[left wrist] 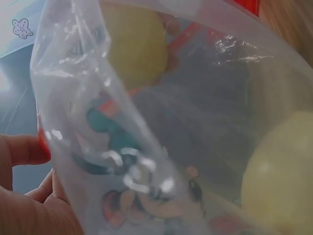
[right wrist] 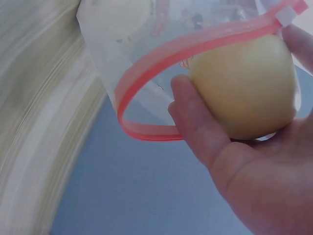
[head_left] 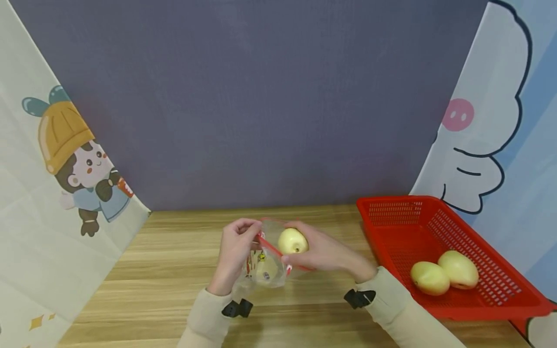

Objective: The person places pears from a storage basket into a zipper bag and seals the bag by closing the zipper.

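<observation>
A clear zip bag (head_left: pixel 275 278) with a red zip edge and printed cartoon figures hangs over the wooden table, its mouth spread apart. My left hand (head_left: pixel 235 246) pinches the red edge on the left side of the mouth. Inside the bag lies one pale yellow pear (head_left: pixel 266 268), seen through the plastic. My right hand (head_left: pixel 319 249) grips another pale yellow pear (head_left: pixel 293 240) at the mouth, fingers curled round it. In the right wrist view this pear (right wrist: pixel 244 88) sits partly behind the red zip edge (right wrist: pixel 161 58), with a white slider at its end.
A red plastic basket (head_left: pixel 391 241) with slotted walls stands to the right and holds two pale yellow pears (head_left: pixel 457 269). The wooden table (head_left: pixel 174 280) runs back to a grey-purple panel (head_left: pixel 278 106). Cartoon-printed cloths (head_left: pixel 35 193) hang at both sides.
</observation>
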`<act>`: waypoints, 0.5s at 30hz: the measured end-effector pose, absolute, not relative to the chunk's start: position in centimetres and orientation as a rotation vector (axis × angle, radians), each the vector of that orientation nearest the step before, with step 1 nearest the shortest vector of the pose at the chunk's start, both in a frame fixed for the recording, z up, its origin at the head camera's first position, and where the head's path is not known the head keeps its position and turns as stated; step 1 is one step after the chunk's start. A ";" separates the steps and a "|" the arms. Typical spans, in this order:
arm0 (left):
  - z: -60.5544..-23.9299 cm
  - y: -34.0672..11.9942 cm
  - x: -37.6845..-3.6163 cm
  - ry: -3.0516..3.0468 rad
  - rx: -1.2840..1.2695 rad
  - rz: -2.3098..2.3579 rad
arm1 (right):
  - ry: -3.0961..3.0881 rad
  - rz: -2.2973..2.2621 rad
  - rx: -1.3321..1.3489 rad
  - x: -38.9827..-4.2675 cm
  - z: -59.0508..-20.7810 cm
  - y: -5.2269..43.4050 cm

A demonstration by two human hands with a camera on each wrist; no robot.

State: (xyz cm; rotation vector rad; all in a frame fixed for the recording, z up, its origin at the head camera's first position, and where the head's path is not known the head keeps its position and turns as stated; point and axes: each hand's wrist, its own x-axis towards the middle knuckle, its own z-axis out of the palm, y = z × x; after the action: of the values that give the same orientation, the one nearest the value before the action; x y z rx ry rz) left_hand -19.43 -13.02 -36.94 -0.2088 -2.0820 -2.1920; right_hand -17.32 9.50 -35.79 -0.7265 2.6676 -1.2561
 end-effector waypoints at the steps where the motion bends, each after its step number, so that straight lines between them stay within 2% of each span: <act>1: -36.9 -13.0 -19.5 -2.082 -0.207 -2.193 | 2.677 -1.245 -0.726 -17.3 -35.8 9.4; 7: -37.0 -13.1 -19.5 -2.073 -0.231 -2.188 | 2.726 -1.201 -0.719 -17.3 -35.6 9.2; 15: -37.1 -13.3 -19.6 -2.065 -0.223 -2.194 | 2.608 -1.189 -0.876 -17.1 -34.9 9.5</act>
State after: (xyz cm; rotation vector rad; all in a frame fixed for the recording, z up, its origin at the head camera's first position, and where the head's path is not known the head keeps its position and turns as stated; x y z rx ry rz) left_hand -19.62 -13.26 -37.05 -0.2227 -2.0651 -2.1939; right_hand -17.15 9.52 -34.91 -0.8762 2.6083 -1.1888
